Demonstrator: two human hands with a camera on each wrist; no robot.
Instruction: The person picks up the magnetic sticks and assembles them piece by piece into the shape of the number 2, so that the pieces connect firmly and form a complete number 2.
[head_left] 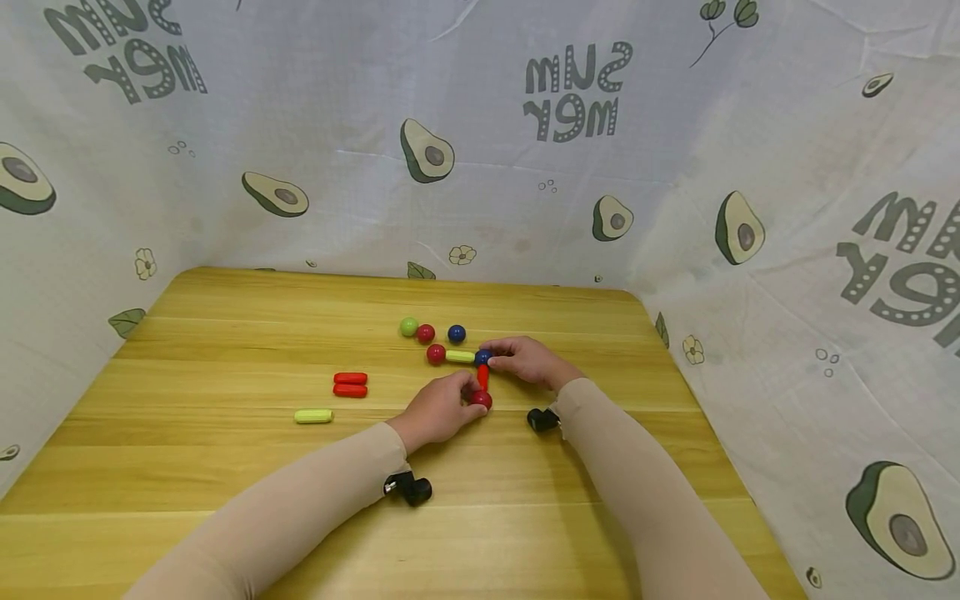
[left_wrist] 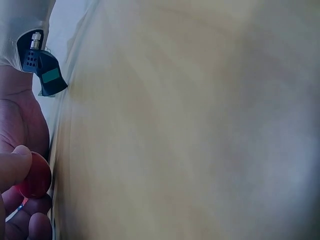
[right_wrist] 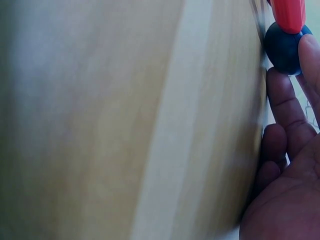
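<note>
— Photographed over a wooden table [head_left: 150, 467], doing what with the left hand [head_left: 441, 408]?

— Gripping a red ball [head_left: 482, 402] with curled thumb and fingers, at the near end of an L-shaped row of balls and sticks.

— And with the right hand [head_left: 534, 364]?

— Pinching a blue ball [head_left: 483, 358] between thumb and finger, at the corner of the L.

— Joined there to what?

— To a red stick [head_left: 483, 377] running toward the gripped ball, and to a yellow stick [head_left: 460, 357] reaching left to a second red ball [head_left: 436, 354]. Cannot tell, so near the fingers, about contact between red stick and gripped ball.

— Lying loose nearby?

— Note, just beyond the L, a green ball [head_left: 408, 327] right beside a third red ball [head_left: 426, 333], with a spare blue ball [head_left: 457, 333] a little to the right. Find, well to the left, two red sticks [head_left: 350, 390] side by side, and nearer the person a loose yellow stick [head_left: 313, 416].

— Pictured behind the table?

— Just a pale sheet [head_left: 337, 83] printed with avocados.
</note>
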